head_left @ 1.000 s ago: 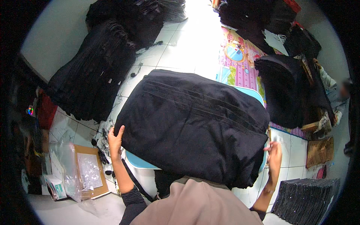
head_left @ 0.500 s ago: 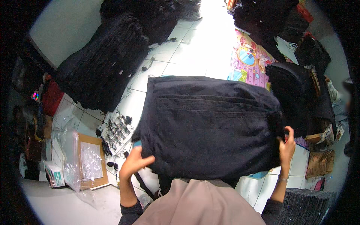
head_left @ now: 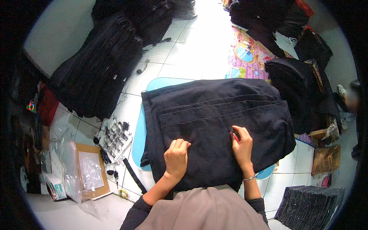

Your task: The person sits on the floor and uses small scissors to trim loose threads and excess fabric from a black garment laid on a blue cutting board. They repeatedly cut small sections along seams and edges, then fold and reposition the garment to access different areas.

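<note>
A black garment (head_left: 207,153) with several long stitched seams lies spread before me on a light blue board (head_left: 161,82), whose rounded edge shows at the left and far side. My left hand (head_left: 176,157) rests on the near left part of the cloth, fingers curled and pressed together; what is between them, if anything, is hidden. To the right of it, my right hand (head_left: 242,147) is closed around a small red-handled tool (head_left: 235,137) with a thin dark tip, held just over the cloth near a seam. The tool's exact kind is too small to tell.
Tall piles of black cloth (head_left: 96,65) stand at the far left, with more black cloth (head_left: 295,92) at the right. A dark stack (head_left: 306,209) is at the near right. Left of the board are dark scraps (head_left: 115,138), a black strip (head_left: 134,175) and a plastic-wrapped cardboard piece (head_left: 92,172).
Both hands have moved inward from the garment's left and right sides onto its middle. The cloth has shifted and lies flatter, uncovering more of the blue board at the left.
</note>
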Demonstrator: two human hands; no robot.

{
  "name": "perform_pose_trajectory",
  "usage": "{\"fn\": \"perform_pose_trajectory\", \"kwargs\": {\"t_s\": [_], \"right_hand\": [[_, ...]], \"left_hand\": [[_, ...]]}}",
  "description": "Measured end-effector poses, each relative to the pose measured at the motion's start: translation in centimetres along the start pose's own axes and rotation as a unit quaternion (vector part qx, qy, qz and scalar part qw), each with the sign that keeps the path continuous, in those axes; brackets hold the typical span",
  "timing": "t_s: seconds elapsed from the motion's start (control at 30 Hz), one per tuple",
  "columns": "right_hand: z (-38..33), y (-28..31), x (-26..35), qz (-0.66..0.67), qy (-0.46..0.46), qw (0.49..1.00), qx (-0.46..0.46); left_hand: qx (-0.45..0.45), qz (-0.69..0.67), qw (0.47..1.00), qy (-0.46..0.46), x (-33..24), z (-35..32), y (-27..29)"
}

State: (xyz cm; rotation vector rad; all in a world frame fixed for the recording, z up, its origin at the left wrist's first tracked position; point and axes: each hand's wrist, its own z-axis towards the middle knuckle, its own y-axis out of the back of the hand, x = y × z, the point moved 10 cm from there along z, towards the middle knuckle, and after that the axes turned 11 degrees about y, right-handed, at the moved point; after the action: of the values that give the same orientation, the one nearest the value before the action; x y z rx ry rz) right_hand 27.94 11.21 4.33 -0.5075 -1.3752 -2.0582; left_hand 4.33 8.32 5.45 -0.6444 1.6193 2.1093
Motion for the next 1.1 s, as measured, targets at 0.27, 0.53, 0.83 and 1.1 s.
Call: {"fn": "perform_pose_trajectory", "kwargs": {"t_s": [0.27, 0.53, 0.83, 1.1], "right_hand": [[-0.8, 0.1, 0.0, -0.007, 0.027, 0.999, -0.031], [-1.0, -0.1, -0.2, -0.007, 0.032, 0.999, -0.025], [-0.6, -0.3, 0.2, -0.028, 0.03, 0.999, -0.023], [-0.8, 0.0, 0.5, -0.017, 0.032, 0.999, -0.025]], "left_hand": [[0.113, -0.597, 0.739, 0.29, 15.0, 6.3, 4.0], [-0.281, -0.306, 0.876, 0.244, 28.0, 12.3, 20.2], [-0.123, 0.071, 0.987, -0.071, 11.9, 13.0, 9.3], [0.167, -0.031, 0.95, -0.264, 0.7, 15.4, -5.3]]}}
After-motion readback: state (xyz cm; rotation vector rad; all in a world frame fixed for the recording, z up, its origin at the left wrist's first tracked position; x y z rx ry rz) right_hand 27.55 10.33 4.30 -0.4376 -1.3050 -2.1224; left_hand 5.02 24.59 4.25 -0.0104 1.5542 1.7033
